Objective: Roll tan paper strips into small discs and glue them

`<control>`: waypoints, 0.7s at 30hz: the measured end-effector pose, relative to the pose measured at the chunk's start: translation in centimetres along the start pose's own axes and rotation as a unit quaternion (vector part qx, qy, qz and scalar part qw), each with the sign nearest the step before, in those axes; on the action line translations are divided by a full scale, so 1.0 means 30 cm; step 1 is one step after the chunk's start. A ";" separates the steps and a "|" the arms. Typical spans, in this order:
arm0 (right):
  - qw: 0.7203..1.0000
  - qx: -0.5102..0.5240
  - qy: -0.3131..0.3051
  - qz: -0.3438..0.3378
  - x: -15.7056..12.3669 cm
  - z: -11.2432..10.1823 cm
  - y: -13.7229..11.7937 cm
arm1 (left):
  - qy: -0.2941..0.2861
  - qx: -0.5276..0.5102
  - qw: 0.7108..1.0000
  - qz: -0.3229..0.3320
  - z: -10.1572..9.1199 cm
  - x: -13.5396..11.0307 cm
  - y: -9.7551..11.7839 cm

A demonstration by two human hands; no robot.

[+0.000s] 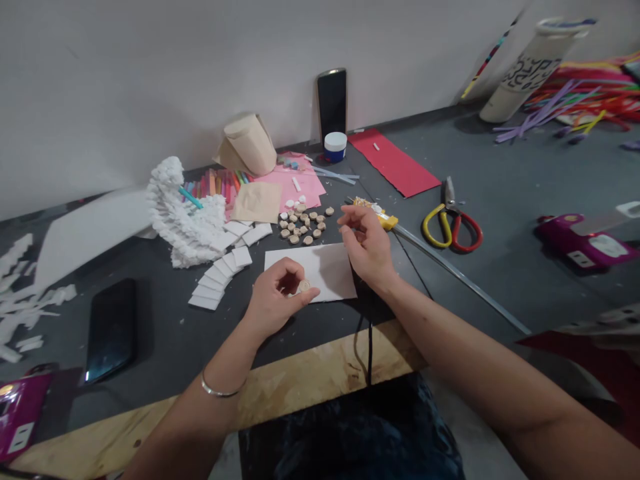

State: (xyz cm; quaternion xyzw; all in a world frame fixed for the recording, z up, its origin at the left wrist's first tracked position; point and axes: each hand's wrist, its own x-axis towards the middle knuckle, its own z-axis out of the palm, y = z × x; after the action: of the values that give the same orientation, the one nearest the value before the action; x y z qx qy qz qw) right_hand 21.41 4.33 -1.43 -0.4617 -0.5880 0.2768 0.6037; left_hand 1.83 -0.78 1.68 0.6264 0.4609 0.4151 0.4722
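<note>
My left hand (275, 297) pinches a small round beige disc (305, 285) between thumb and fingers, over the left part of a white card (330, 273). Above the card's right end is my right hand (367, 243), its fingers loosely curled and the thumb apart, with nothing visible in it. Just behind that hand lies a yellow tool (387, 220), partly covered, with a long clear stick (460, 280) running out toward the lower right. Several similar beige discs (295, 230) are grouped behind the card.
Pliers (451, 223) with yellow and red handles lie at right. White card pieces (215, 283), a fluffy white form (187, 220), a blue jar (335, 148), an upright phone (332, 103) and red paper (395, 163) surround the work. A dark phone (113, 330) lies left.
</note>
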 end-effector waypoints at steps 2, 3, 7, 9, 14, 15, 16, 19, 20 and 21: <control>1.000 -0.001 -0.001 0.004 0.000 0.000 -0.001 | 0.002 0.041 0.999 0.027 0.005 -0.003 0.008; 1.000 -0.001 -0.001 0.005 0.001 0.000 -0.002 | 0.004 0.059 0.997 0.040 0.007 -0.005 0.011; 1.000 0.001 -0.002 0.002 0.002 0.001 -0.001 | 0.011 0.097 0.992 0.086 0.018 -0.011 0.021; 1.000 0.001 -0.003 0.003 0.003 0.001 0.000 | 0.026 0.105 0.989 0.102 0.022 -0.014 0.024; 1.000 -0.002 -0.002 -0.005 0.005 0.002 -0.002 | 0.064 0.148 0.971 0.178 0.023 -0.018 0.025; 1.000 -0.005 -0.002 -0.005 0.006 0.002 -0.003 | 0.067 0.164 0.962 0.207 0.022 -0.018 0.024; 1.000 -0.007 -0.002 -0.004 0.006 0.002 -0.003 | 0.070 0.181 0.952 0.236 0.021 -0.018 0.022; 1.000 -0.008 -0.002 0.001 0.006 0.002 -0.004 | 0.086 0.228 0.921 0.305 0.021 -0.017 0.021; 1.000 -0.007 -0.002 0.002 0.006 0.002 -0.003 | 0.094 0.240 0.913 0.318 0.021 -0.017 0.023; 1.000 -0.007 -0.003 0.002 0.006 0.001 -0.003 | 0.102 0.250 0.905 0.330 0.022 -0.018 0.025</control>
State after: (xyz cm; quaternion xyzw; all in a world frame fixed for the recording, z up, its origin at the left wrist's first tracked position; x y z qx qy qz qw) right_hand 21.40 4.46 -1.27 -0.4661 -0.5908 0.2751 0.5984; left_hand 2.46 -1.54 2.21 0.7942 0.3624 0.4800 0.0865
